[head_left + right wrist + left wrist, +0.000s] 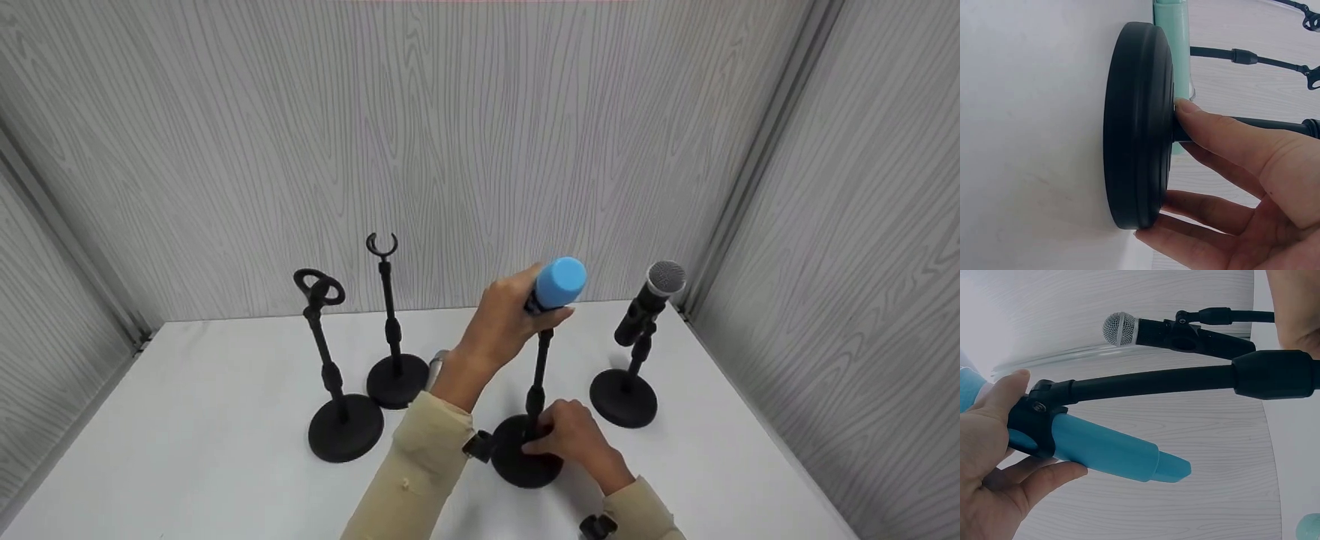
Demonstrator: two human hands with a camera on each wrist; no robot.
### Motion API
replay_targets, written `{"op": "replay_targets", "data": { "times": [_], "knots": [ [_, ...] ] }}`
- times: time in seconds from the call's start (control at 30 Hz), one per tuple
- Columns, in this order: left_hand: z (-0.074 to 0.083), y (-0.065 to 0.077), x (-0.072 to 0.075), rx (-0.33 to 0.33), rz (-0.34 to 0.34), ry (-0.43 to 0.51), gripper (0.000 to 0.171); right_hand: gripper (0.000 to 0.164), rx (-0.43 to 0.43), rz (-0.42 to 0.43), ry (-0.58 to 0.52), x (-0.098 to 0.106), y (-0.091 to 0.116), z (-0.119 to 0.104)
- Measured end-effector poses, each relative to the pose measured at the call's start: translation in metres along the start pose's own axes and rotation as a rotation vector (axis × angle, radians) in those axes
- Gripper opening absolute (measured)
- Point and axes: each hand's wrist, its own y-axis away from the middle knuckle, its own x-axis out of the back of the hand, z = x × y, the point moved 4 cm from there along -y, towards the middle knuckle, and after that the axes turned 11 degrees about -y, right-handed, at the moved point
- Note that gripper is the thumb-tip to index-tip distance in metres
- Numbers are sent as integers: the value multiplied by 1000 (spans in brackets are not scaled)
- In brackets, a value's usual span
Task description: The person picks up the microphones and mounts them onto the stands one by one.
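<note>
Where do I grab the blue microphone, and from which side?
Maybe hold the blue microphone by its handle below the black clip, coming from the side away from the stand's pole. That part is long, mostly uncovered, and slants off from the pole; the left hand holds the head end.

one microphone (pixel 561 282) is blue, its stand (pixel 526 471) black, the table (pixel 225 405) white, the walls (pixel 480 150) wood-grained grey.

Microphone (pixel 1106 444) in clip (pixel 1044 428) atop stand (pixel 535 400)
</note>
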Motion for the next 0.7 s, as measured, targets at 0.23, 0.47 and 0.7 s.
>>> {"op": "replay_targets", "data": {
  "times": [0.23,0.47,0.7],
  "knots": [
    [2,2,1,-27,44,-35,38,16,8,-2,9,0,-1,2],
    [0,7,3,-42,19,-61,50,14,20,-11,-30,1,-1,1],
    [-6,20,18,13,22,-59,67,14,3,-19,-39,1,-1,1]
  ]
}}
